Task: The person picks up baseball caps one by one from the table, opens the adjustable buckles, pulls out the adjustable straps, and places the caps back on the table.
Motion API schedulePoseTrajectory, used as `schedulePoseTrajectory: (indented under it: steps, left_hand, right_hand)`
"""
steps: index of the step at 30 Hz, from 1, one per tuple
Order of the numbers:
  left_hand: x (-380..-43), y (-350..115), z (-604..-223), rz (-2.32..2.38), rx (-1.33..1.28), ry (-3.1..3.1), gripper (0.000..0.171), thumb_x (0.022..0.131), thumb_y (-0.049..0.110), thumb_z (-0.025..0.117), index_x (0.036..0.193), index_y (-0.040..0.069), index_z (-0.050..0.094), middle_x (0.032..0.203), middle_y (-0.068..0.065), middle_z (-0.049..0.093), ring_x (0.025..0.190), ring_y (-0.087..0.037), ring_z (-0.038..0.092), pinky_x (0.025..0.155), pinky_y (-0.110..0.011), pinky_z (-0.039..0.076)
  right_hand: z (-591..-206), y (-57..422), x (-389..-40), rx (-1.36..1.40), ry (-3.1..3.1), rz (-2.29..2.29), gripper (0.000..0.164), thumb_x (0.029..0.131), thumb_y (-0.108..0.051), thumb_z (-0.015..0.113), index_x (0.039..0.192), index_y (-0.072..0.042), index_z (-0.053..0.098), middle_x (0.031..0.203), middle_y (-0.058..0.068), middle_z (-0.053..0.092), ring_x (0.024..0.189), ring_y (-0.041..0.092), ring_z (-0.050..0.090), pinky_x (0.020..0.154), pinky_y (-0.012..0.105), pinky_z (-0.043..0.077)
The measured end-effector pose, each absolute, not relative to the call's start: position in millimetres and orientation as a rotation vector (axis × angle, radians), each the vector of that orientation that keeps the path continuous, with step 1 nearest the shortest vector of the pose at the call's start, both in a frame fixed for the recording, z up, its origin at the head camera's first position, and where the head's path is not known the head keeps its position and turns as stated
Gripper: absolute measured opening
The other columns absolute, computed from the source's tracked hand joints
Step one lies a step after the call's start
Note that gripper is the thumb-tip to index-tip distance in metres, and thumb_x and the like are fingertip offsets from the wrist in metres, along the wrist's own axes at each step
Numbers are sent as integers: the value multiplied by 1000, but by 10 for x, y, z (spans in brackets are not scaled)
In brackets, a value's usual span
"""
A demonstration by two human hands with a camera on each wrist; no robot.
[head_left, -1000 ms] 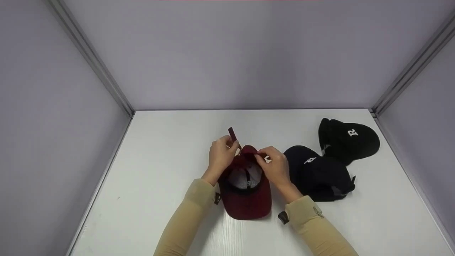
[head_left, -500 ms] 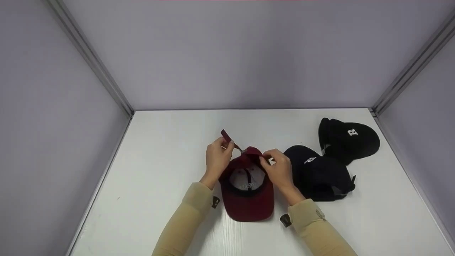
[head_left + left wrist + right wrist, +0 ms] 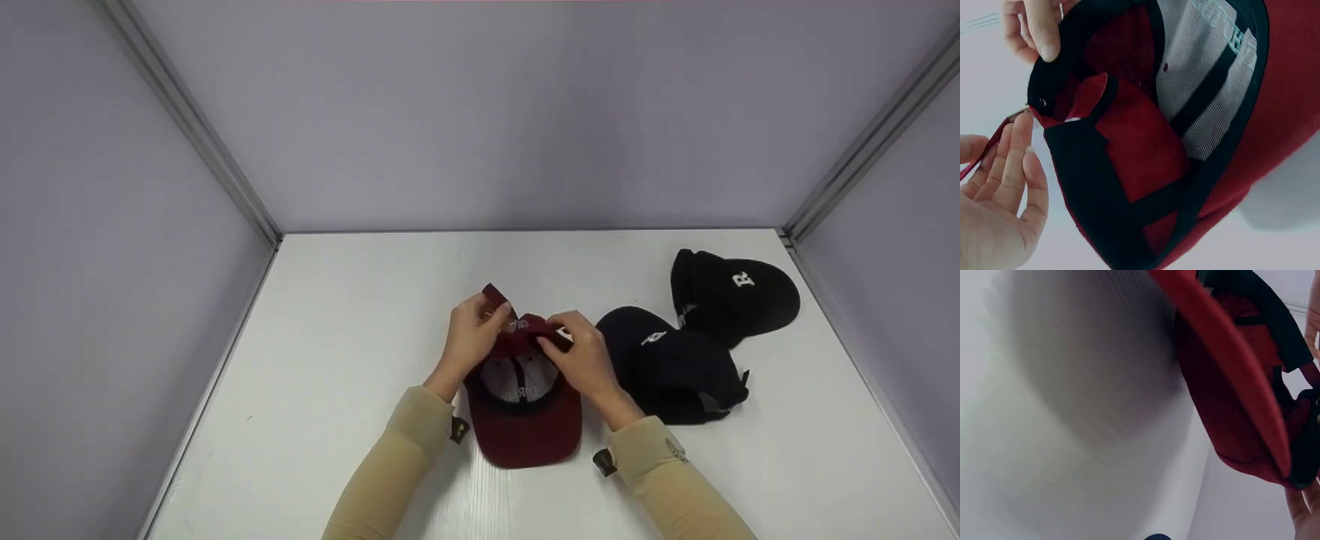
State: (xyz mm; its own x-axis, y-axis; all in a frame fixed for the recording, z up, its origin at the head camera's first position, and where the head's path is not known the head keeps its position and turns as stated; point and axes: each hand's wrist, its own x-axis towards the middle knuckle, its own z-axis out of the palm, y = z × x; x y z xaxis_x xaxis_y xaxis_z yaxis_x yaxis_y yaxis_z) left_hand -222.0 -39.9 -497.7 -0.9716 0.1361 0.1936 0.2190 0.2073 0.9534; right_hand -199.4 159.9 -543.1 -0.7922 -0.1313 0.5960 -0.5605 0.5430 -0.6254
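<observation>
A dark red baseball cap (image 3: 526, 442) is held with its brim toward me and its inside facing up, showing a grey lining and black sweatband. My left hand (image 3: 466, 337) pinches the cap's loose red back strap (image 3: 493, 293), whose free end sticks up past the fingers. A small metal buckle (image 3: 1018, 114) shows by the left fingertips in the left wrist view. My right hand (image 3: 586, 352) grips the cap's rear edge beside the back opening, with the thumb (image 3: 1044, 39) on the black band. Only parts of both hands show in the right wrist view.
To the right, a navy cap (image 3: 675, 375) with a small white emblem lies on the white table (image 3: 337, 337). Behind it is a black cap (image 3: 757, 300) with a white letter R. Grey panels (image 3: 480, 112) enclose the back and sides.
My left hand moved left with the strap, then back right to the cap. The red cap shifted slightly right and toward me. My right hand kept its grip. The other caps stayed put.
</observation>
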Motion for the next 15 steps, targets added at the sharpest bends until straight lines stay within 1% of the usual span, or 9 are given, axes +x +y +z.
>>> schedulePoseTrajectory:
  steps: [4,5,6,11,12,14,15]
  left_hand:
    - [-2199,-380,-4961,-1907,-366,-2403,15,98,13,62,92,1,65,81,-7,69,72,-18,69,67,-34,57]
    - [-2196,-376,-4961,-1912,-368,-2400,15,98,14,61,92,1,65,82,-6,68,73,-17,69,68,-34,57]
    - [-2170,-372,-4916,-1930,-370,-2393,15,98,12,61,93,-1,65,83,-9,68,74,-20,70,70,-37,57]
    - [-2158,-350,-4926,-1968,-378,-2361,16,98,11,60,95,-3,64,86,-12,68,75,-26,70,70,-42,57]
    - [-2156,-349,-4930,-1965,-373,-2367,16,98,11,60,95,-4,64,86,-13,68,75,-27,70,69,-40,57]
    - [-2178,-354,-4984,-1930,-359,-2389,15,99,14,60,95,-1,64,83,-9,68,73,-23,70,66,-34,57]
    - [-2179,-362,-4989,-1913,-350,-2397,15,99,14,60,95,0,64,82,-8,69,73,-24,70,65,-32,56]
  right_hand:
    - [-5403,1568,-2021,638,-2304,1140,29,79,-3,82,105,-5,69,103,4,66,97,18,64,85,34,51]
    - [-5401,1561,-2029,644,-2309,1129,29,79,-3,82,106,-5,69,103,4,66,98,18,64,86,34,51]
    - [-5398,1551,-2038,645,-2314,1118,29,79,-4,82,106,-5,70,103,3,67,98,17,64,85,34,51]
    - [-5408,1500,-2068,610,-2349,1052,27,80,-3,81,105,-8,72,99,2,69,92,17,66,78,35,53]
    - [-5410,1492,-2072,606,-2353,1044,25,81,-3,80,105,-9,72,97,2,69,91,16,66,77,35,54]
    - [-5413,1483,-2081,603,-2358,1028,22,83,-4,79,103,-10,73,96,1,69,89,15,66,75,35,54]
    - [-5410,1479,-2083,604,-2359,1028,21,84,-4,78,103,-11,74,95,0,70,88,15,66,75,34,54]
